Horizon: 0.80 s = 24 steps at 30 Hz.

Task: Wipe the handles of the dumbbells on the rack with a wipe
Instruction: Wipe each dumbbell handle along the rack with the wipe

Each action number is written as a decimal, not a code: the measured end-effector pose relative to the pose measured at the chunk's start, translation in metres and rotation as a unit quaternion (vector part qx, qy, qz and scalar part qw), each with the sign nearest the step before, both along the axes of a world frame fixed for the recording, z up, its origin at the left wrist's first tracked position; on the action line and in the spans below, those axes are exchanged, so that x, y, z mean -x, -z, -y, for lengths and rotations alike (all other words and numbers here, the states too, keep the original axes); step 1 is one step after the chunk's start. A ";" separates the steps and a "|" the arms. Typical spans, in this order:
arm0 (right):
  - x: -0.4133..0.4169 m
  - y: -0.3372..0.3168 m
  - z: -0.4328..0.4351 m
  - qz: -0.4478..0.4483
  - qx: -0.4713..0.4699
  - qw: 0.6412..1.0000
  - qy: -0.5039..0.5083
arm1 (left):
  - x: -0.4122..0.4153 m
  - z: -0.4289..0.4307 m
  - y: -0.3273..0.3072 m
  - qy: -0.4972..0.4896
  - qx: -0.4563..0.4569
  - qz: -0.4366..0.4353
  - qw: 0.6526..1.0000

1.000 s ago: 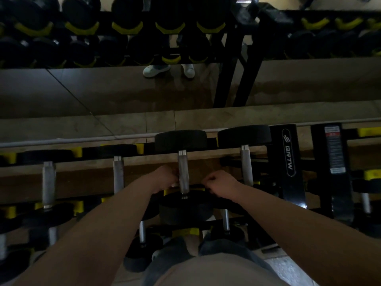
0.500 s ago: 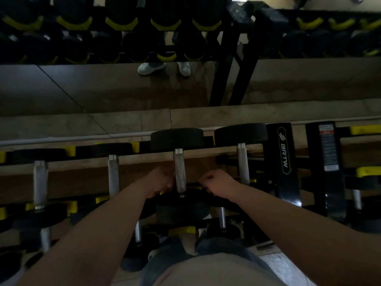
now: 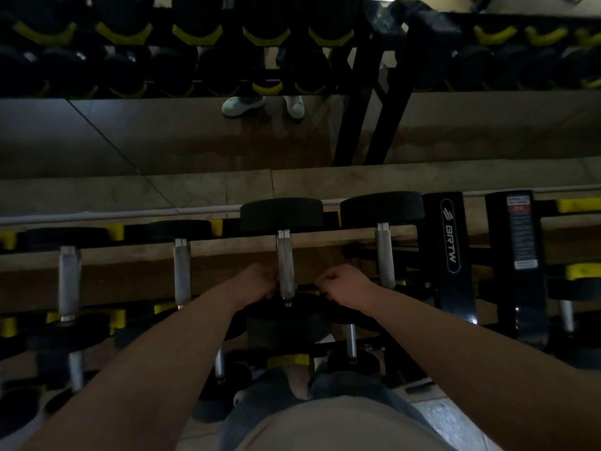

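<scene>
Noted at centre frame: curled left hand (image 3: 260, 281) against the handle (image 3: 285, 265) of the dumbbell (image 3: 281, 213), curled right hand (image 3: 341, 284) just beside it. Cannot tell whether either grips a wipe. Advise wrapping the handle fully, stroking end to end, leaving the dumbbell seated on the rack (image 3: 450, 239).

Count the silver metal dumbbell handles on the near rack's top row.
4 silver metal handles: far left, left of centre, centre between left hand and right hand, right beside the black upright. More may lie off-frame.
</scene>
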State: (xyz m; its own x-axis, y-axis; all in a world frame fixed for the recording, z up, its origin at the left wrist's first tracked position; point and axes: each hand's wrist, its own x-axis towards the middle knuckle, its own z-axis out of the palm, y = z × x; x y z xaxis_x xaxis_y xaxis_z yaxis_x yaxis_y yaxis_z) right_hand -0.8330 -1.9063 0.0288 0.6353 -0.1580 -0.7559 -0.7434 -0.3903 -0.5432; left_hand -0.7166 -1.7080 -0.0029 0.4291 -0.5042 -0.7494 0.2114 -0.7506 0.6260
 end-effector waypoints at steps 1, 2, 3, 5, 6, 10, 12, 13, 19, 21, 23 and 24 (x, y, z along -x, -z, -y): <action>0.000 0.000 0.000 0.002 -0.001 1.000 0.002 | -0.002 0.003 0.000 -0.035 0.016 0.001 0.999; 0.000 0.001 0.000 0.003 -0.002 1.000 0.004 | -0.006 0.007 -0.003 -0.073 0.030 -0.003 0.997; 0.000 0.001 0.000 0.003 -0.003 1.000 0.005 | -0.010 0.011 -0.003 -0.115 0.040 -0.005 0.992; 0.000 0.002 0.000 0.002 -0.003 1.000 0.004 | -0.015 0.014 -0.001 -0.168 0.043 0.001 0.985; 0.000 0.002 0.000 0.002 -0.005 1.000 0.004 | -0.015 0.016 -0.002 -0.177 0.044 0.007 0.983; -0.002 -0.001 0.001 -0.002 -0.017 1.000 0.005 | -0.005 0.015 -0.017 -0.133 0.032 0.018 0.991; -0.002 -0.001 0.000 -0.008 -0.021 1.000 0.009 | -0.001 0.010 -0.028 0.013 -0.028 0.016 0.999; -0.002 -0.001 0.000 -0.009 -0.021 1.000 0.012 | -0.001 0.006 -0.028 0.072 -0.056 0.015 0.996; -0.002 0.000 0.001 -0.015 -0.024 0.999 0.025 | -0.019 0.017 -0.021 -0.147 0.029 -0.020 0.988; -0.001 0.001 0.001 -0.013 -0.023 0.999 0.030 | -0.024 0.025 -0.022 -0.219 0.054 0.004 0.974; -0.001 0.001 0.001 -0.009 -0.023 0.999 0.032 | -0.022 0.023 -0.017 -0.202 0.055 0.005 0.978; 0.000 0.001 0.001 -0.007 -0.021 0.999 0.029 | -0.019 0.017 -0.014 -0.148 0.036 -0.004 0.988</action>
State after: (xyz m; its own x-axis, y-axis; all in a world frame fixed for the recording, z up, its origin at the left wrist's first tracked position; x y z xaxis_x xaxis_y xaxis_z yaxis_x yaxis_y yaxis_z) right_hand -0.8327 -1.9077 0.0279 0.6145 -0.1624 -0.7721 -0.7725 -0.3227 -0.5469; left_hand -0.6973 -1.7251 0.0109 0.5598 -0.4106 -0.7198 0.4198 -0.6084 0.6735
